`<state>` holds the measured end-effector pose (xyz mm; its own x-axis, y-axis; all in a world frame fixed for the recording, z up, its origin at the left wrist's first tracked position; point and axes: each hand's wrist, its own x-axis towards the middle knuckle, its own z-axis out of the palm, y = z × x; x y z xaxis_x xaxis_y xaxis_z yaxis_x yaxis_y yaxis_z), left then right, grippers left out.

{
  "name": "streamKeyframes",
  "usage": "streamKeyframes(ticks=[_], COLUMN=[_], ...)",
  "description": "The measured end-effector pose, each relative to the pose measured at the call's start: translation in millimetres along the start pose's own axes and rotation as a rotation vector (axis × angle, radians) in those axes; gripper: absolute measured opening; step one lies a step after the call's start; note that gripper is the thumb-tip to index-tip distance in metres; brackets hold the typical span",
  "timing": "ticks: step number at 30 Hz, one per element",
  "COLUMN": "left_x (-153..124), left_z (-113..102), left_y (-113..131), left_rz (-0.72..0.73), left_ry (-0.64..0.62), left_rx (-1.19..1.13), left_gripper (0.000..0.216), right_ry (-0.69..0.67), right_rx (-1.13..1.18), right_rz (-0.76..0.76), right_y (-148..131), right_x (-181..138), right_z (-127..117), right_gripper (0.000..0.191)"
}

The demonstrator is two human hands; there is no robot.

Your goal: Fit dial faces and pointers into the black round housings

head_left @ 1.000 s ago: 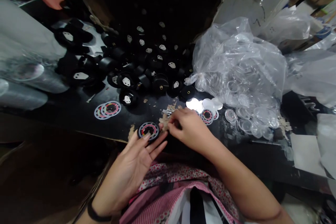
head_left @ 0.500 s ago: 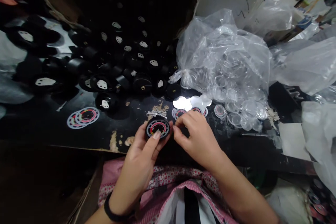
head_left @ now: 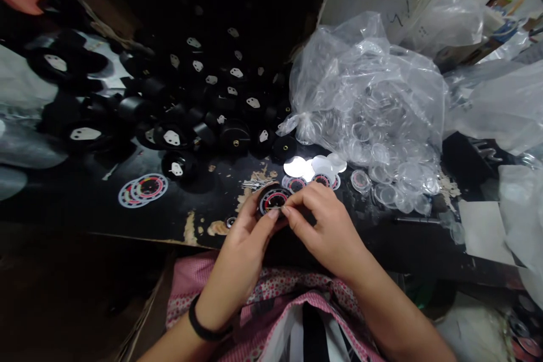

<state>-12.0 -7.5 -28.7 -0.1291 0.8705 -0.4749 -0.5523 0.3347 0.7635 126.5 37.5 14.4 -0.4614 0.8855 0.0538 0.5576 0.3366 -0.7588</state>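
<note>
Presently a round black gauge housing (head_left: 272, 201), with a printed dial face of red and white markings showing in it, is held just above the near edge of the desk (head_left: 85, 209). The left hand (head_left: 248, 237) is closed on the housing from its left and underside, thumb laid over the lower rim. The right hand (head_left: 328, 226) is pinched narrow, its fingertips (head_left: 287, 210) meeting the housing's rim at the lower right; whether a small part is held between them cannot be told.

Judged from the layout, the assembly of this one piece is partway: the dial face appears already seated in the housing, while no clear cover can be seen on it. A large share of the work appears left. A heap of black housings (head_left: 203, 102) lies at the back of the desk, many shown underside up with pale labels. Two loose dial faces (head_left: 143, 189) lie overlapped to the left, well apart from the hands. More dial faces (head_left: 322, 180) and some plain shiny discs (head_left: 314, 165) lie just beyond the right hand. A clear plastic bag (head_left: 369, 96) full of transparent round covers sits to the right, with some covers (head_left: 390, 192) spilled beside it. No stack of finished pieces can be made out.
</note>
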Motion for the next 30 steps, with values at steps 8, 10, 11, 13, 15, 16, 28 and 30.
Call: streamKeyframes(ticks=[8,10,11,13,15,16,28,30], left_x=[-4.2,-6.2,-7.2,-9.0,-11.1,-12.3,-34.3,-35.1], left_z=[-7.1,-6.9,-6.7,-6.2,-5.8,-5.4,-8.6,-9.3], left_y=[-7.3,-3.7,-1.9,1.2,3.5,4.4,6.1,6.4], left_rz=[0.071,0.073,0.078,0.11,0.166,0.192,0.437,0.45], left_ry=[-0.049,-0.029,-0.022,-0.01,0.003,0.009,0.095,0.108], left_rx=[0.146,0.17,0.186,0.229,0.293,0.328,0.632,0.681], left_gripper=[0.038,0.038,0.037,0.033,0.027,0.025,0.028,0.029], right_ry=[-0.013,-0.017,-0.023,-0.04,-0.05,-0.048,0.018,0.001], right_rx=[0.036,0.07,0.077,0.073,0.073,0.077,0.124,0.137], right_rz=[0.06,0.064,0.064,0.06,0.048,0.04,0.019,0.028], right_y=[-2.2,-3.4,-3.8,-4.2,-4.2,-4.2,-16.8,-17.7], right_x=[-1.3,-2.3,-3.0,-4.6,-6.6,-7.7,-22.2,-23.3], right_z=[-1.4,-1.8,-2.0,-2.3,-2.6,-2.7,-1.3,-0.9], right_gripper=[0.012,0.012,0.012,0.012,0.013,0.013,0.021,0.022])
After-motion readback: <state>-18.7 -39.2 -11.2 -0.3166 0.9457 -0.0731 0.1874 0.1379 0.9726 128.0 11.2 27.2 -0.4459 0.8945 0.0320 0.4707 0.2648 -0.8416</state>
